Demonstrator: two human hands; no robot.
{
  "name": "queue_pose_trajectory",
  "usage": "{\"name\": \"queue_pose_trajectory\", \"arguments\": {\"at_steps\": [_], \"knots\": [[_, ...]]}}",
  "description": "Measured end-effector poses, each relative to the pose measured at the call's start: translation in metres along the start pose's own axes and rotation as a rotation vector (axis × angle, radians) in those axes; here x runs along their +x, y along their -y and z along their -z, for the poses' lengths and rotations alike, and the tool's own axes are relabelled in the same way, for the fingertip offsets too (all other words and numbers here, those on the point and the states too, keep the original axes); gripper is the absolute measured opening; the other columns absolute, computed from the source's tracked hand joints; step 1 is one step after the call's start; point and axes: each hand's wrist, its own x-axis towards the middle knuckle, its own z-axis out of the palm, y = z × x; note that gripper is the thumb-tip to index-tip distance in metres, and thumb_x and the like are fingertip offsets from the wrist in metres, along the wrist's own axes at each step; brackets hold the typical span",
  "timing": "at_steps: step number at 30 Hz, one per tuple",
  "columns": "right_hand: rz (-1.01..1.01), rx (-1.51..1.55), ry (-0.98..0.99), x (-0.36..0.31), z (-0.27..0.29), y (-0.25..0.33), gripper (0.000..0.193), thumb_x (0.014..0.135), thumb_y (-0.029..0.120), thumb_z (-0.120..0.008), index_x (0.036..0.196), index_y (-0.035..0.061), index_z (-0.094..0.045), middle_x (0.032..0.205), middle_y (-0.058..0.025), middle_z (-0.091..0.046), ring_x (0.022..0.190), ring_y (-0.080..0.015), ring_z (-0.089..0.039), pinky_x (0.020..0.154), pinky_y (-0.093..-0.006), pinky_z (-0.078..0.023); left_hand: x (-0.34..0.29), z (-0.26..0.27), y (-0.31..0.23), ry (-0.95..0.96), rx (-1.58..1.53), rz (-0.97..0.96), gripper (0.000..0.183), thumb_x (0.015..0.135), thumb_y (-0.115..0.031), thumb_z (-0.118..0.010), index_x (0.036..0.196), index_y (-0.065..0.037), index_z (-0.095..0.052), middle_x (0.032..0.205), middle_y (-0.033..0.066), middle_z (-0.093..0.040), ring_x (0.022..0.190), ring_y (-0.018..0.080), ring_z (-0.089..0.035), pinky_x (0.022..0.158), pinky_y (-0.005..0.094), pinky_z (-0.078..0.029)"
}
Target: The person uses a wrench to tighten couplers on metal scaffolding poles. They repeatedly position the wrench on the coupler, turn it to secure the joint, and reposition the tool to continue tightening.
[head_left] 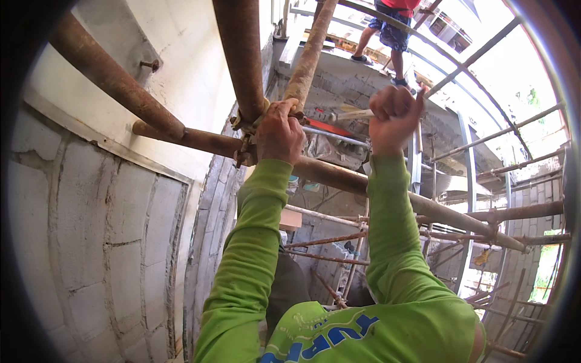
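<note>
My left hand point(281, 132) is closed round the lower end of a rusty, slanting scaffold pipe point(310, 57), beside the joint where the pipes meet. A rusty scaffold coupler point(244, 134) with a bolt shows just left of that hand. To the right, my right hand point(394, 118) is raised in a fist round a pale metal wrench-like tool point(356, 114). The tool's free end points left, toward my left hand, and stands apart from the coupler. Both my arms are in green sleeves. A horizontal scaffold pipe point(333, 176) passes beneath my wrists.
Two more rusty pipes point(115, 75) come down from the upper left. A block wall point(91, 224) stands at the left. Beyond, a person point(392, 30) in patterned shorts stands on a concrete ledge point(345, 69). Scaffold poles point(502, 157) cross the right side, with more below.
</note>
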Motion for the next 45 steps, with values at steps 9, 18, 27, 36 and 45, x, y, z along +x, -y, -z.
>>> {"name": "queue_pose_trajectory", "arguments": {"at_steps": [9, 18, 27, 36, 45], "knots": [[0.325, -0.008, 0.159, -0.084, -0.055, 0.012, 0.06, 0.098, 0.062, -0.024, 0.06, 0.0152, -0.024, 0.055, 0.0007, -0.024, 0.049, -0.013, -0.018, 0.05, -0.0323, -0.019, 0.0, -0.002, 0.002, 0.004, -0.031, 0.015, 0.031, 0.08, -0.003, -0.047, 0.106, -0.002, -0.064, 0.101, 0.0176, -0.066, 0.098, 0.0326, -0.064, 0.089, 0.0414, -0.05], [0.423, -0.198, 0.223, -0.111, -0.079, -0.013, 0.067, 0.093, 0.066, -0.038, 0.056, 0.0117, -0.027, 0.049, -0.0041, -0.036, 0.044, -0.016, -0.028, 0.045, -0.0327, -0.022, -0.001, -0.002, -0.001, -0.075, -0.026, -0.024, 0.034, 0.078, -0.002, -0.045, 0.105, -0.002, -0.066, 0.096, 0.0188, -0.067, 0.091, 0.0349, -0.065, 0.084, 0.0414, -0.051], [0.287, -0.106, 0.147, -0.073, -0.09, -0.011, 0.062, 0.096, 0.063, -0.031, 0.06, 0.0135, -0.028, 0.054, -0.0027, -0.032, 0.049, -0.0132, -0.022, 0.05, -0.0318, -0.024, 0.0, -0.002, 0.001, -0.044, -0.017, -0.018, 0.034, 0.079, -0.002, -0.045, 0.106, -0.001, -0.065, 0.098, 0.0179, -0.067, 0.093, 0.0339, -0.064, 0.086, 0.0419, -0.05], [0.533, -0.354, -0.077, -0.056, -0.106, -0.024, 0.054, 0.098, 0.046, -0.048, 0.06, 0.0094, -0.036, 0.054, -0.0003, -0.035, 0.048, -0.0061, -0.026, 0.044, -0.0242, -0.018, -0.001, 0.002, 0.0, 0.005, -0.017, -0.007, 0.033, 0.08, -0.003, -0.046, 0.108, -0.003, -0.063, 0.103, 0.0169, -0.065, 0.098, 0.0334, -0.063, 0.088, 0.042, -0.049], [0.365, -0.504, -0.193, 0.039, -0.079, -0.041, 0.036, 0.094, 0.019, -0.051, 0.06, 0.0073, -0.048, 0.047, 0.0029, -0.036, 0.039, -0.0051, -0.03, 0.04, -0.0253, -0.02, -0.004, -0.001, 0.004, -0.043, -0.003, -0.08, 0.032, 0.08, -0.005, -0.046, 0.107, -0.003, -0.063, 0.102, 0.0196, -0.064, 0.097, 0.0352, -0.062, 0.088, 0.0428, -0.049]]}}
